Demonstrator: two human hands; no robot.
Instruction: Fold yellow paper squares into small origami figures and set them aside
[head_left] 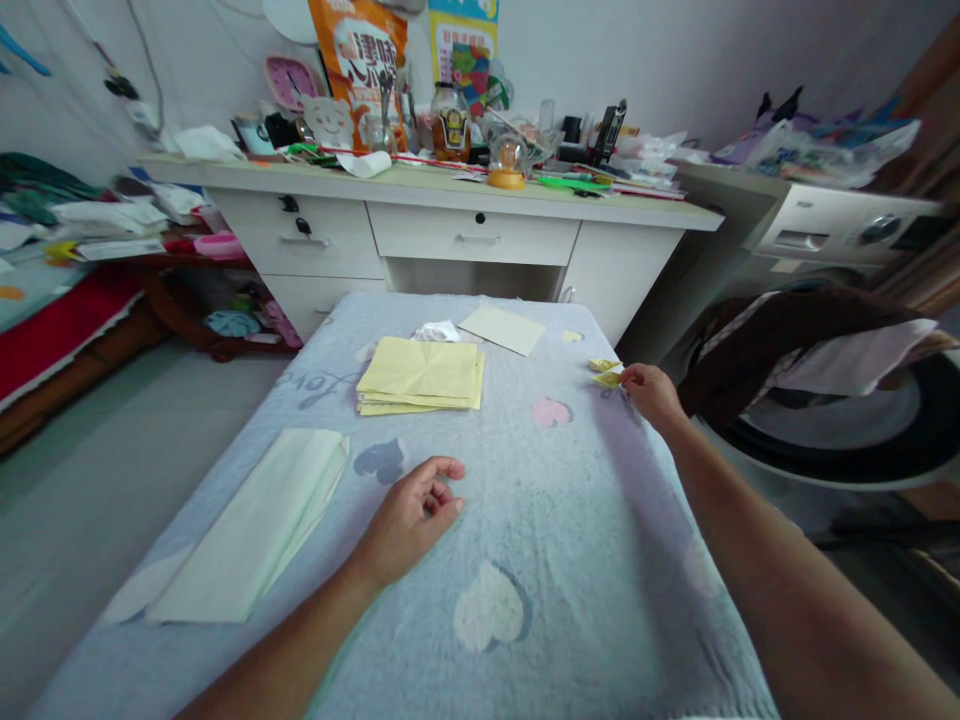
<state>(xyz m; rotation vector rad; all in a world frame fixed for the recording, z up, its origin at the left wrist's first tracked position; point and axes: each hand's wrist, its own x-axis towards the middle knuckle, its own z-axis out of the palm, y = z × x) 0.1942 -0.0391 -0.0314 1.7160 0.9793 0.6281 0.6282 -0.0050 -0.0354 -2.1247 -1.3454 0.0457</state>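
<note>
On the right edge of the table: the right hand (651, 392) reaches far out, its fingertips pinched on a small folded yellow paper piece (609, 379); a second small yellow piece (602, 365) lies just beyond it, touching or nearly so.
Right hand state: fingers closed to a light pinch on the near piece's edge; how firmly it grips cannot be told.
Left hand: the left hand (411, 512) rests near the middle of the table on the blue cloth (585, 520), fingers loosely curled, holding nothing.
Where the piece lies: far and right of the left hand, well apart from it, close to the cloth's right edge.
Doing this well: as a judgement, the piece is small and sits near the drop-off, so a pinch across its fold and a straight lift would suit better than dragging it toward the edge.
Paper stack: a stack of pale yellow sheets (421, 375) lies far of the left hand, near the table's centre.
Loose sheet: a single cream sheet (502, 329) lies farther still, right of a crumpled white scrap (436, 331).
Near left: a long folded pale sheet (259, 520) lies left of the left hand.
Beyond: a cluttered white desk (472, 235) stands along the far wall.
</note>
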